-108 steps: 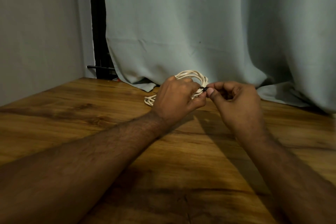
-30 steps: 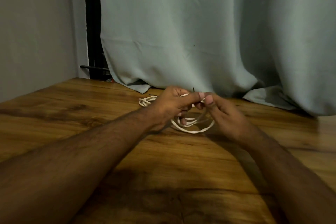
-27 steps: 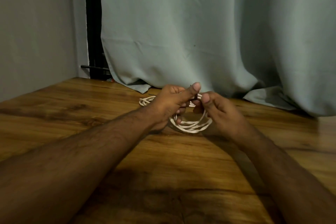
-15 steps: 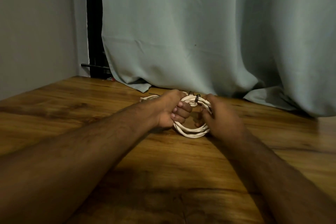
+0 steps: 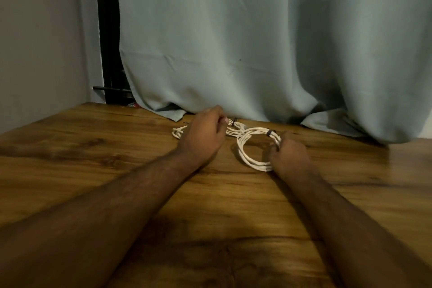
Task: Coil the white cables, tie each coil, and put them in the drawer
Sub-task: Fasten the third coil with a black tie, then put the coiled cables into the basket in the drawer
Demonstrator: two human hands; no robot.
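Your hands have parted since the tying; your right hand (image 5: 289, 154) grips the near tied coil (image 5: 256, 147) at its right rim, fingers curled round the strands; your left hand (image 5: 203, 134), fingers curled, closes on the far coil (image 5: 230, 128), whose long axis runs left-right on the surface (image 5: 93, 159); no drawer shows

A wooden bench (image 5: 93, 152) with dark grain fills the lower view. Behind its far edge hangs a pale grey-green curtain (image 5: 257, 42), its hem bunched on the wood. At the far left corner a plain grey wall (image 5: 39, 42) meets a black upright frame (image 5: 107, 30). The light is dim.
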